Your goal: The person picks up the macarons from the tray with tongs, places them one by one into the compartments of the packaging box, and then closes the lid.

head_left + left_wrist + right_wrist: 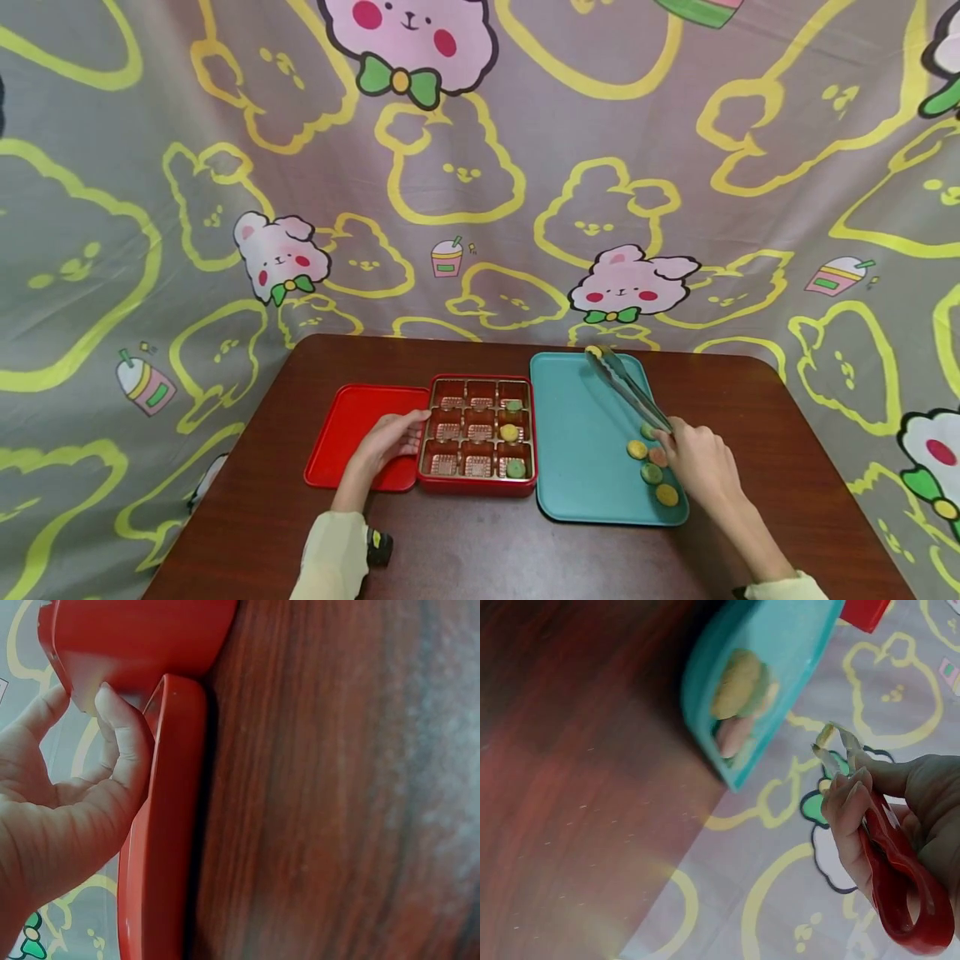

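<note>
My left hand [392,437] holds the left edge of a red box [477,487], thumb up at the rim and bent fingers against the outer wall. Inside, the box is divided into square compartments. Its right column carries a green cookie [513,406] at the back, a yellow cookie [509,432] in the middle and a green cookie [515,468] in front. My right hand [701,462] grips metal tongs [626,385] with red handles [904,881]. Between the tong tips is a yellow cookie [825,736], over the far part of the teal tray [585,467].
Several yellow, green and pinkish cookies lie at the tray's right front, among them a yellow cookie [667,495]. Left of the box lies a red lid [337,442], partly under my left hand. A patterned curtain [480,167] hangs behind the brown table [465,550].
</note>
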Demonstrator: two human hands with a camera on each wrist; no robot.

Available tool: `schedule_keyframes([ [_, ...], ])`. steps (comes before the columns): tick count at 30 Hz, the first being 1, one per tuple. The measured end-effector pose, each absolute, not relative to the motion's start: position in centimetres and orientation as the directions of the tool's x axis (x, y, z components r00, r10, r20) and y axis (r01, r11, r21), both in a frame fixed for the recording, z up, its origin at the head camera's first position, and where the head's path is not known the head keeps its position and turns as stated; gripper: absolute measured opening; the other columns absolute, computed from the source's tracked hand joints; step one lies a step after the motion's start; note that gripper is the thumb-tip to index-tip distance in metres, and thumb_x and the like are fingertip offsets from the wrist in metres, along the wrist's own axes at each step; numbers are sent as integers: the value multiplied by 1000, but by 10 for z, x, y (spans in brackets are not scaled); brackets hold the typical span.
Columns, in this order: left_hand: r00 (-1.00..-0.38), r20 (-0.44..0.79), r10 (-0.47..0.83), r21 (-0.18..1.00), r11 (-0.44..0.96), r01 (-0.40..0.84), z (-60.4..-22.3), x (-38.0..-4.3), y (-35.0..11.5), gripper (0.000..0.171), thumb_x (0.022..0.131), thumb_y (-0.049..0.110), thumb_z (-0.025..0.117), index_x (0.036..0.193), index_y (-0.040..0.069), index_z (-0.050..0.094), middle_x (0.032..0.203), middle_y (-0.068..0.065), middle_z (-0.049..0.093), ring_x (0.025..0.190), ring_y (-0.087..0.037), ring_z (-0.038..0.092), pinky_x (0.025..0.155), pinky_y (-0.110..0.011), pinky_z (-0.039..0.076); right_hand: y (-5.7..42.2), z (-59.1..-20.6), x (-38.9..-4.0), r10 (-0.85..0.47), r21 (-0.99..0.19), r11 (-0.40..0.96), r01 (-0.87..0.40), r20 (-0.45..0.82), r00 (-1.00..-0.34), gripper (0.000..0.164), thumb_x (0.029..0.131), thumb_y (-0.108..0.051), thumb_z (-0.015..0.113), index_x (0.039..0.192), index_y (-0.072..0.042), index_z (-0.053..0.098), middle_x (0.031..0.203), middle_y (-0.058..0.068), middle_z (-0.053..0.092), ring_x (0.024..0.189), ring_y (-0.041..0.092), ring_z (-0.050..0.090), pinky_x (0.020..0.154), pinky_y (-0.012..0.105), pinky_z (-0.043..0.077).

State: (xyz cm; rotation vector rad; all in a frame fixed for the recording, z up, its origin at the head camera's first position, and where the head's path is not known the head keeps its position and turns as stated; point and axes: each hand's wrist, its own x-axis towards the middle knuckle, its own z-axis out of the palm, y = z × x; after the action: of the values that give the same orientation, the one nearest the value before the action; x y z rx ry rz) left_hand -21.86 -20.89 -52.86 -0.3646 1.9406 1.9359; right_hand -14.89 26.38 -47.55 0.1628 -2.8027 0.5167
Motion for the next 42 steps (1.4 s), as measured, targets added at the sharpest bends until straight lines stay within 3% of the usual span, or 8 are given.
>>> schedule_keyframes([
  [6,-899,-432,72,902,41,-430,-528,-218,-209,32,97,34,71,87,4,74,75,-4,69,62,-11,61,63,-23,57,253,-467,-144,-96,-316,924,-214,349,-932,16,95,-8,73,91,5,63,55,4,46,46,21,50,39,37,38],
  [13,-898,-435,64,900,50,-432,-529,-218,-208,33,97,34,70,88,3,73,75,-3,69,62,-11,61,62,-23,56,239,-462,-139,-118,-301,920,-252,400,-909,32,92,-14,78,75,-8,52,53,-3,36,45,16,40,40,34,33],
  [42,-907,-416,65,909,57,-413,-526,-211,-204,33,99,33,68,89,1,72,73,-2,67,62,-11,61,61,-23,55,195,-457,-126,-211,-291,897,-333,380,-901,29,93,-18,77,79,-10,54,54,-4,37,44,14,38,41,33,35],
])
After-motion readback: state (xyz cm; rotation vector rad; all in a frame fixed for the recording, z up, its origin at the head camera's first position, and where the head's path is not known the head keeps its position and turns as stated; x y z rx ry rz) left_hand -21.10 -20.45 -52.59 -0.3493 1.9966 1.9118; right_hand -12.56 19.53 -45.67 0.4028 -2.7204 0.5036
